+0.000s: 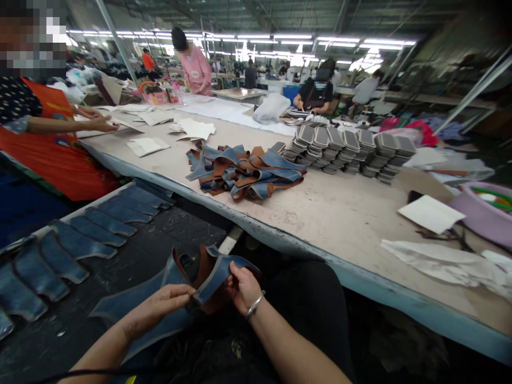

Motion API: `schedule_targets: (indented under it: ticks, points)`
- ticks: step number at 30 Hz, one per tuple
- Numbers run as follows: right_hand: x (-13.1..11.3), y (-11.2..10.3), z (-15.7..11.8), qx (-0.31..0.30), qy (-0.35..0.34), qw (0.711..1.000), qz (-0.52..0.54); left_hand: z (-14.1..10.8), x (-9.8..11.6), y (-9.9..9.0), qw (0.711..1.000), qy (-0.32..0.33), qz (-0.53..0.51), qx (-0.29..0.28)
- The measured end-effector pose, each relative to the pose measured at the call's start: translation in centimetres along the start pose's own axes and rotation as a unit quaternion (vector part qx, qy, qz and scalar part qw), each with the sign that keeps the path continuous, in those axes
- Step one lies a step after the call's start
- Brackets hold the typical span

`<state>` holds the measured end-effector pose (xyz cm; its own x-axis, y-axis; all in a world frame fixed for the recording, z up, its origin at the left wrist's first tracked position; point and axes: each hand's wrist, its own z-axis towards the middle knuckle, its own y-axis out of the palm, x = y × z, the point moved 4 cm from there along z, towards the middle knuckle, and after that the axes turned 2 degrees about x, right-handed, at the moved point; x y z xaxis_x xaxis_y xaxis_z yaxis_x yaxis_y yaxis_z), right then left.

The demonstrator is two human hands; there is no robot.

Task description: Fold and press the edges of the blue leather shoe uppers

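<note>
My right hand (242, 288) pinches the upper edge of a blue leather piece (216, 277) with a brown underside, held above my lap. The fingers of my left hand (170, 303) close on the same piece's near end; the thumb is partly hidden. More blue leather (140, 298) spreads beneath and beyond my left hand, and I cannot tell whether it is joined to the held piece. On the black board to the left, a row of blue leather pieces (84, 237) lies overlapped.
A heap of blue-and-brown leather pieces (244, 170) lies on the long table (320, 213). Behind it stand stacks of grey pads (344, 144). A purple basin (484, 213) and white cloth (444, 264) are at right. A person in an orange apron (56, 138) handles sheets at left.
</note>
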<state>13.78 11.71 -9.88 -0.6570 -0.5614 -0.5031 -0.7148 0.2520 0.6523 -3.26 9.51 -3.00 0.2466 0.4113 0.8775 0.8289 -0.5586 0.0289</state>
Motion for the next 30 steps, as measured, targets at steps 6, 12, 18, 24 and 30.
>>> schedule_targets:
  ticks: [6,12,18,24,30]
  points:
    - [0.4,0.0,0.1,0.000,0.005,1.000,-0.015,-0.6,-1.0,-0.1,0.993,-0.001,0.005,0.118]
    - [2.0,1.4,-1.8,-0.106,0.057,0.985,-0.122,-0.9,-0.9,1.2,0.985,0.010,-0.028,0.171]
    - [3.3,2.1,-2.0,-0.073,0.047,0.989,-0.120,-1.1,-2.7,0.8,0.925,0.064,0.100,0.360]
    - [4.2,2.3,-1.9,-0.056,0.067,0.994,-0.063,-1.6,-5.5,3.1,0.929,0.007,0.202,0.311]
    - [3.3,3.2,-3.1,-0.064,0.016,0.996,-0.054,-3.4,-2.8,3.8,0.965,0.062,0.190,0.168]
